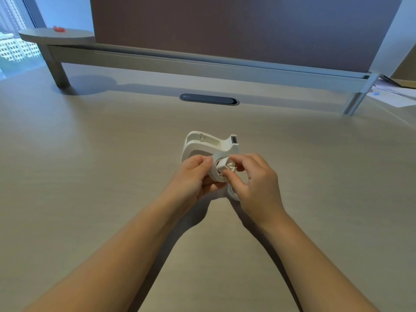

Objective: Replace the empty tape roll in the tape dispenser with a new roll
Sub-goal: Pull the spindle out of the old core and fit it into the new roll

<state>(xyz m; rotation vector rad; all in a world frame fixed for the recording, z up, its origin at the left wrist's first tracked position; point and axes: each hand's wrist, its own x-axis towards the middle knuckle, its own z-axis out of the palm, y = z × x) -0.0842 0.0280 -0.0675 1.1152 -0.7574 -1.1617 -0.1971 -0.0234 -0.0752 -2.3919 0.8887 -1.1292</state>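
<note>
A white tape dispenser (208, 144) stands on the desk just beyond my hands, its roll bay open and empty, its cutter end at the right. My left hand (194, 176) grips a white tape roll (215, 162) by its rim. My right hand (255, 179) pinches the white hub piece (224, 165) that sits in the roll's centre hole. Another white ring (233, 194) lies on the desk under my right hand, mostly hidden.
The beige desk (112, 176) spreads wide on all sides. A dark cable slot (209, 99) sits behind the dispenser. A partition panel (225, 30) with a grey rail closes the back. Papers (396, 95) lie far right; a round shelf (56, 34) carries a small red item.
</note>
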